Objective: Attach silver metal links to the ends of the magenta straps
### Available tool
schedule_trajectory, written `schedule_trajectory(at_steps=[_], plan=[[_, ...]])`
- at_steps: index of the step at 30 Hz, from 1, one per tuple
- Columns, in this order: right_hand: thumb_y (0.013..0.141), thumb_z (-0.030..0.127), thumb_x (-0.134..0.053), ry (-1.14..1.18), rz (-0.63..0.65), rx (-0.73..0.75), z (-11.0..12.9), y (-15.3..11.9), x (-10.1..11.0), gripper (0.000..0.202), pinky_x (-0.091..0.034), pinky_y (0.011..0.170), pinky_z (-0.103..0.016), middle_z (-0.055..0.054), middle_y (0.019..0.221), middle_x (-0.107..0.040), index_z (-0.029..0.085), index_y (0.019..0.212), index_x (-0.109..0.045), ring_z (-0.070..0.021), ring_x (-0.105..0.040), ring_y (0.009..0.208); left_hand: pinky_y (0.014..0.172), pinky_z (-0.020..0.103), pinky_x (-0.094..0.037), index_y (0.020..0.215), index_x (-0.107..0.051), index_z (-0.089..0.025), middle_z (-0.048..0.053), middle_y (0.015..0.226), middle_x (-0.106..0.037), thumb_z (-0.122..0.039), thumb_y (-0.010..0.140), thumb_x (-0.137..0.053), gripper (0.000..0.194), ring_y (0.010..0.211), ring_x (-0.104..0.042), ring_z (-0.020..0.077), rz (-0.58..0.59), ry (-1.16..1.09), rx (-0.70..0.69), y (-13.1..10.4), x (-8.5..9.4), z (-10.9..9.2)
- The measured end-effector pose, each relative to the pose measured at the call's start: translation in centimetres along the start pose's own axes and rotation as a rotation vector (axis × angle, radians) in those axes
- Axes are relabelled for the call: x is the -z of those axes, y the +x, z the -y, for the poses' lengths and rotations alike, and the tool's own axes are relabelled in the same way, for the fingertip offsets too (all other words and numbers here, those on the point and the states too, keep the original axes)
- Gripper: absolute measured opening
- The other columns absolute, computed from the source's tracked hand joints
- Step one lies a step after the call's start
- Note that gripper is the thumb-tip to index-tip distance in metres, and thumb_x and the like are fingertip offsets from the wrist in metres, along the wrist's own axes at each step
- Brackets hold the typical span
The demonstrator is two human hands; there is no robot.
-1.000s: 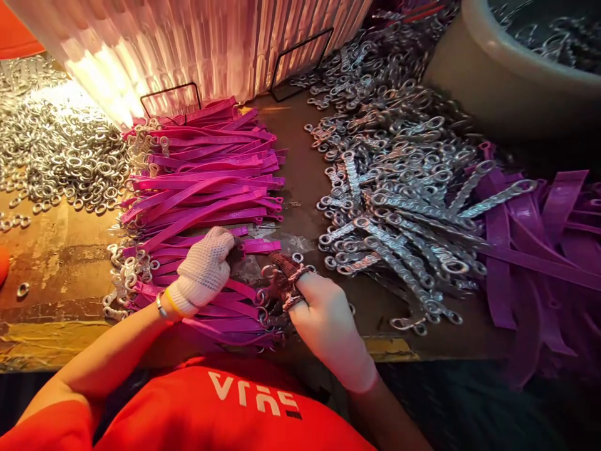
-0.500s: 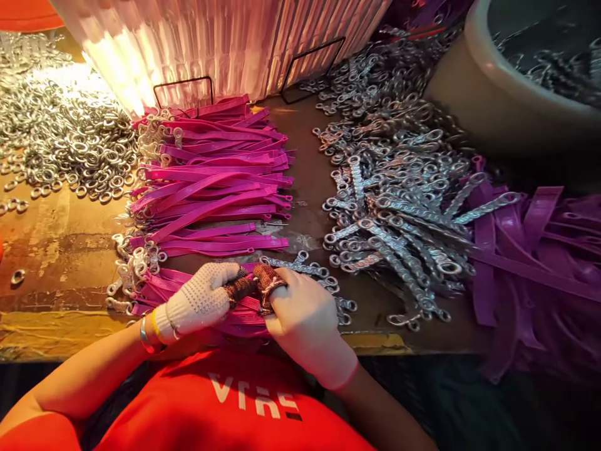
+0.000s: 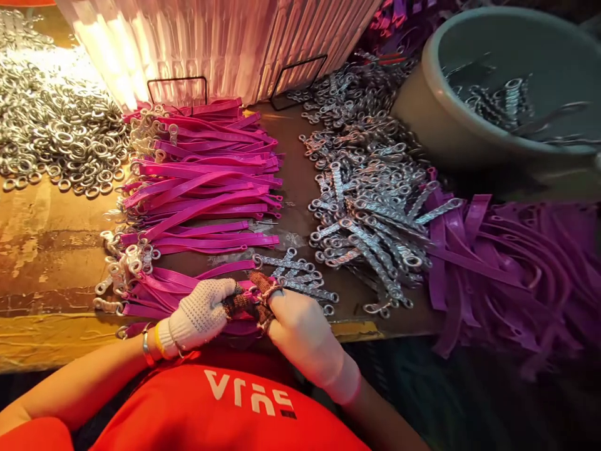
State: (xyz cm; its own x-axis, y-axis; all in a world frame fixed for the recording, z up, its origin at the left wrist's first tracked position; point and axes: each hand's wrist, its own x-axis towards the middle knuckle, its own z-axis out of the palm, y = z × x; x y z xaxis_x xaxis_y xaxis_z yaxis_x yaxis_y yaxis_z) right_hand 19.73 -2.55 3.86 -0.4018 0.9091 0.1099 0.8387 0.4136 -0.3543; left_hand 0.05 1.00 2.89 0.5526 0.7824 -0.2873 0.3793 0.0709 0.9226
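Observation:
My left hand, in a white dotted glove with dark brown fingertips, is closed on the end of a magenta strap near the table's front edge. My right hand, in a similar glove, pinches at the same spot, its fingertips almost touching the left ones. Whether a small metal part is also between the fingers is hidden. Under and behind the hands lie magenta straps in a row, with metal links at their left ends. Just beyond my right hand is a small group of twisted metal pieces.
Loose metal rings are heaped at the left, beside a lit corrugated panel with wire stands. A larger pile of twisted metal pieces lies right of centre. Behind it stands a grey tub; purple straps spread at the right.
The view has shifted, showing more of the tub's inside. Both hands stay together at the strap, with the right fingers slightly re-angled and more magenta visible between them.

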Motion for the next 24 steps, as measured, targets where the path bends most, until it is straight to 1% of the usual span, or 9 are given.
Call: schedule_trajectory(at_steps=[3,7,11,15,18,20,21,23,24], plan=[[0.065,0.000,-0.043,-0.045,-0.063,0.060,-0.2,-0.2,-0.8,0.023,-0.029,0.055,-0.030,-0.002,0.058,-0.056,0.021,0.064,-0.053,-0.0151,-0.045,0.054,0.069,0.023,-0.042,0.089,-0.066,-0.014,0.003,0.085,-0.068,-0.023,0.093,-0.048,0.020,0.076,-0.056,0.0142,-0.028,0.079,-0.045,-0.1,-0.7,1.0],[0.064,0.003,-0.043,-0.058,-0.057,0.162,-0.2,-0.8,-1.9,0.020,-0.026,0.055,-0.032,-0.003,0.057,-0.053,0.021,0.062,-0.052,-0.0166,-0.042,0.054,0.065,0.023,-0.039,0.080,-0.063,-0.014,0.003,0.079,-0.067,-0.016,0.088,-0.049,0.016,0.071,-0.055,0.0140,-0.008,0.160,-0.046,-0.3,-1.2,1.6],[0.067,0.005,-0.045,-0.075,-0.087,0.164,-0.3,-1.6,-2.4,0.018,-0.024,0.056,-0.032,-0.003,0.056,-0.052,0.020,0.061,-0.053,-0.0160,-0.041,0.053,0.067,0.023,-0.040,0.082,-0.064,-0.015,0.003,0.081,-0.067,-0.014,0.085,-0.048,0.016,0.073,-0.056,0.0142,0.028,0.198,-0.050,-0.1,-1.0,1.6],[0.072,0.006,-0.049,-0.195,-0.071,0.175,0.0,-2.4,-2.2,0.018,-0.024,0.055,-0.033,-0.003,0.055,-0.054,0.019,0.064,-0.058,-0.0160,-0.042,0.052,0.068,0.023,-0.042,0.082,-0.067,-0.015,0.003,0.081,-0.069,-0.008,0.080,-0.046,0.023,0.073,-0.058,0.0151,0.099,0.198,-0.031,0.6,-0.8,1.5],[0.076,0.009,-0.056,-0.249,0.002,0.157,-0.3,-2.4,-1.1,0.015,-0.026,0.055,-0.033,-0.003,0.057,-0.057,0.020,0.067,-0.061,-0.0164,-0.045,0.054,0.078,0.025,-0.047,0.097,-0.071,-0.018,0.003,0.094,-0.073,-0.003,0.078,-0.044,0.037,0.085,-0.063,0.0167,0.144,0.088,-0.048,0.7,-0.7,1.1],[0.075,0.011,-0.061,-0.222,0.062,0.136,-1.5,-1.8,0.5,0.011,-0.033,0.059,-0.031,-0.005,0.068,-0.063,0.020,0.071,-0.064,-0.0179,-0.052,0.064,0.082,0.026,-0.048,0.109,-0.070,-0.019,0.005,0.103,-0.072,-0.008,0.082,-0.048,0.036,0.092,-0.064,0.0172,0.070,-0.052,-0.044,0.5,-0.6,0.5],[0.076,0.012,-0.062,-0.204,0.077,0.111,-2.7,-1.4,1.4,0.009,-0.037,0.063,-0.031,-0.007,0.078,-0.066,0.020,0.074,-0.066,-0.0195,-0.055,0.071,0.077,0.025,-0.049,0.110,-0.069,-0.018,0.006,0.099,-0.072,-0.015,0.086,-0.052,0.030,0.087,-0.064,0.0162,0.015,-0.139,-0.006,0.4,-0.4,0.1],[0.079,0.014,-0.061,-0.220,0.008,-0.016,-5.7,-0.5,3.3,0.014,-0.042,0.071,-0.033,-0.011,0.096,-0.068,0.019,0.088,-0.070,-0.0232,-0.058,0.086,0.058,0.020,-0.045,0.108,-0.068,-0.014,0.005,0.084,-0.069,-0.034,0.090,-0.059,0.028,0.063,-0.056,0.0108,-0.059,-0.352,0.140,0.1,0.1,-0.8],[0.081,0.016,-0.059,-0.300,-0.079,-0.156,-7.5,-0.1,4.1,0.013,-0.042,0.070,-0.035,-0.013,0.095,-0.067,0.018,0.088,-0.070,-0.0248,-0.057,0.086,0.049,0.018,-0.038,0.106,-0.067,-0.013,0.004,0.076,-0.066,-0.043,0.090,-0.060,0.035,0.052,-0.048,0.0076,-0.066,-0.493,0.230,0.1,0.4,-1.2]])
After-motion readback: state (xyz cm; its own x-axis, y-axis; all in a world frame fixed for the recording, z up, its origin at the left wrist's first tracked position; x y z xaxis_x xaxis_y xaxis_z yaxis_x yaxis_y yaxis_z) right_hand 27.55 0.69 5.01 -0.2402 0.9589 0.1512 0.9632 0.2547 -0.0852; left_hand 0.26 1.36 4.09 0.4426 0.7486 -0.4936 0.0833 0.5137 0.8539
